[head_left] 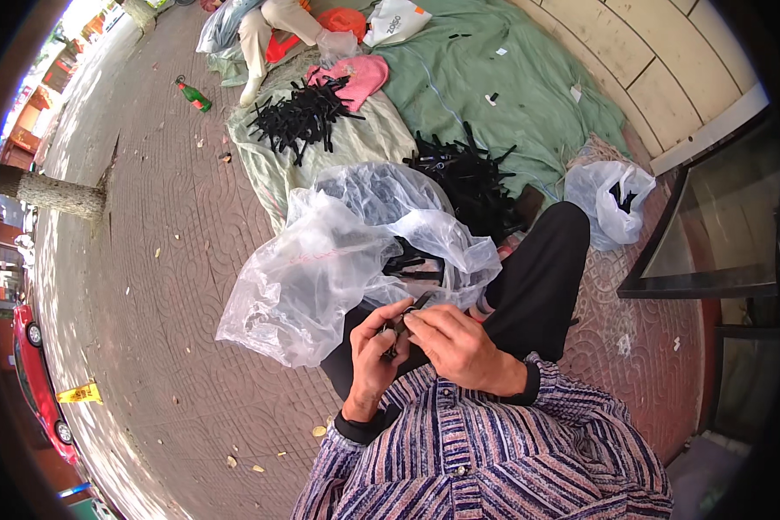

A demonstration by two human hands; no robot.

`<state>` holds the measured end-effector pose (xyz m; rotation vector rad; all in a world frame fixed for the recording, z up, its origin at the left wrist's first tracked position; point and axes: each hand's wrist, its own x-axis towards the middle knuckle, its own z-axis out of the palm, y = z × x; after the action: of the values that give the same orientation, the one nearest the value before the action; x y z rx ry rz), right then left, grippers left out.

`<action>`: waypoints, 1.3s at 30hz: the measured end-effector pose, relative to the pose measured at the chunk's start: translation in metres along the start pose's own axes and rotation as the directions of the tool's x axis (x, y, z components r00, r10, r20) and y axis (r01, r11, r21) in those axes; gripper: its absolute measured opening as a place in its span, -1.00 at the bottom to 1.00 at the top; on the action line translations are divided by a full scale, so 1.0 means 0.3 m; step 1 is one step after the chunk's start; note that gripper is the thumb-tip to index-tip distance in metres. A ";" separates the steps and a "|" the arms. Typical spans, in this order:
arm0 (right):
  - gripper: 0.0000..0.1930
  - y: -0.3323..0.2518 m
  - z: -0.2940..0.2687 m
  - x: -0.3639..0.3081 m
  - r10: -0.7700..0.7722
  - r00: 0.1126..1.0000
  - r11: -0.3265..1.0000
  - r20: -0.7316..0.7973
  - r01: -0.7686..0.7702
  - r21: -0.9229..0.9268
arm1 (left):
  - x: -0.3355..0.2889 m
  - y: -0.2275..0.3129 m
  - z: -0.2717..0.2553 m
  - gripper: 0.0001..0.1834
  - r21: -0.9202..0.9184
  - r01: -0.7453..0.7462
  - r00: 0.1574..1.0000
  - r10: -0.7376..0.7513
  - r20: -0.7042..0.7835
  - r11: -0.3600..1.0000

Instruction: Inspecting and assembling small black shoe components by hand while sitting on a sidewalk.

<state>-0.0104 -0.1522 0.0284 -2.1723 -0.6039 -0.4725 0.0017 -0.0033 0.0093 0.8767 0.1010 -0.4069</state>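
In front of my chest both hands meet over a small black strap (422, 300). My left hand (371, 362) is closed around it, with a dark bit showing between the fingers. From the other side, my right hand (470, 354) pinches the same strap with thumb and fingertips. The strap's exact form is mostly hidden by the fingers. Just beyond, a large clear plastic bag (299, 282) lies against my legs, its mouth loose, with black straps (412, 262) inside. A heap of similar black straps (470, 184) lies past my knee on a green sheet (529, 95).
A second black heap (303, 117) lies farther off beside a pink cloth (364, 80), near another person's legs (260, 43). A white plastic bag (602, 208) stands right, by a dark-framed glass panel (711, 225). A green bottle (194, 96) lies on the paving at far left.
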 end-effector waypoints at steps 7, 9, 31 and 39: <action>-0.72 0.044 -0.046 0.061 0.145 0.989 0.989 -0.026 -0.144 0.023 | 0.006 -0.018 -0.005 -0.77 0.113 0.056 0.988 -0.039 -0.150 0.992; -0.71 0.057 -0.059 0.051 0.252 0.926 0.926 0.280 -0.314 0.207 | 0.010 -0.023 -0.007 -0.79 0.167 0.098 0.988 -0.077 -0.131 0.981; -0.89 0.110 -0.013 0.035 0.442 0.502 -0.346 0.743 -0.669 0.658 | -0.001 -0.053 -0.002 -0.88 0.303 0.022 0.995 0.007 -0.096 0.953; -0.76 0.114 -0.031 0.012 0.476 0.529 -0.244 0.703 -0.688 0.683 | -0.001 -0.067 -0.006 -0.87 0.298 -0.002 0.997 0.027 -0.077 0.955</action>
<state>0.0108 -0.1776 0.0150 -0.8397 0.2395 0.6377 -0.0063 -0.0132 -0.0064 1.1913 0.1090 -0.3784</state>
